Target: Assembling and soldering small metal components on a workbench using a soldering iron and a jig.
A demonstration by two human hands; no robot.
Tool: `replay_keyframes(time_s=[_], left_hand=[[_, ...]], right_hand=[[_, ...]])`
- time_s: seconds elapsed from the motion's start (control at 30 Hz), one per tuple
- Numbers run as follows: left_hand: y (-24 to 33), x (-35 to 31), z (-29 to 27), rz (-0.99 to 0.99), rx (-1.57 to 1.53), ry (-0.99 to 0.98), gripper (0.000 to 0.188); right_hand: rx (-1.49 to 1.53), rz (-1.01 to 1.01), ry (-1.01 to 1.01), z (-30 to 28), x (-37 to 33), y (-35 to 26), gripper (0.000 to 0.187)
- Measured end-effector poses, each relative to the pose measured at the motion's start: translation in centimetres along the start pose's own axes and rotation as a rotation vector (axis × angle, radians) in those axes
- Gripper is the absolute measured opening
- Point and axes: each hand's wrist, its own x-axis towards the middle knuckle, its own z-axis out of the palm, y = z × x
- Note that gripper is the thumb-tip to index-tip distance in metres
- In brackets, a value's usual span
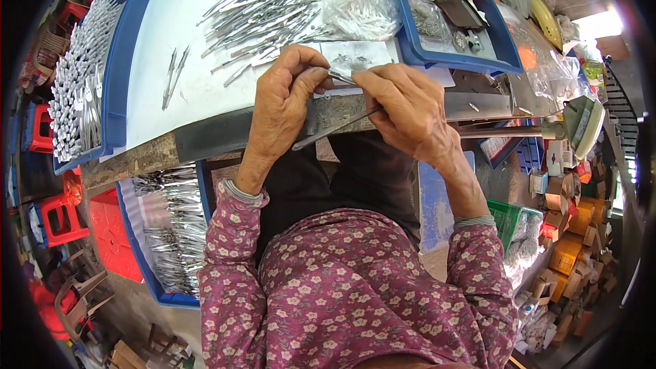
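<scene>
Over the table's front edge, my left hand (281, 99) pinches one end of a thin, shiny metal piece (340, 78). The fingertips of my right hand (408, 106) close on its other end. A long, slim dark metal tool (335, 128) also sits in my right hand, pointing down to the left; its exact kind is unclear. Just beyond my hands lies a small white sheet (362, 51) with tiny dark parts on it. A heap of slender metal pieces (263, 20) spreads behind, beside a clear bag of small white sticks (361, 10). Two similar pieces (175, 76) lie apart at left.
A blue tray (126, 61) of white-ended sticks stands at the left. Another blue tray (458, 61) with bags and a dark box is at the right. Below the table, a blue crate (130, 232) holds metal pieces. A green-and-white lamp-like head (583, 126) juts out at right.
</scene>
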Motion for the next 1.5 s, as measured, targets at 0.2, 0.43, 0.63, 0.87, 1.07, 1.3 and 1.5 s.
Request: replay_keyframes(time_s=[0.2,0.43,0.63,0.87,1.07,1.3,1.5], left_hand=[[-0.1,-0.2,0.1,0.007,-0.039,-0.032,0.004],[-0.3,-0.2,0.1,-0.002,-0.041,-0.059,0.004],[-0.5,0.1,-0.1,-0.049,-0.072,-0.054,0.005],[-1.3,0.7,0.1,-0.068,-0.165,0.031,0.007],[-2.7,1.2,0.2,0.247,0.577,0.188,0.008],[-3.7,1.2,0.3,0.413,0.766,0.241,0.009],[-4.0,1.5,0.5,0.458,0.748,0.238,0.009]], right_hand=[[-0.020,-0.018,-0.090,-0.6,0.1,-0.3,0.040],[0.005,-0.003,-0.128,-0.9,0.1,-0.3,0.034],[-0.007,-0.028,-0.133,-0.7,0.0,0.0,0.034],[-0.039,0.051,-0.186,-0.5,0.6,1.3,0.042],[0.026,0.149,-0.118,1.9,0.3,3.8,0.029],[0.606,0.636,0.057,2.8,1.7,3.7,0.016],[0.799,0.622,0.091,3.9,3.2,2.6,0.019]])
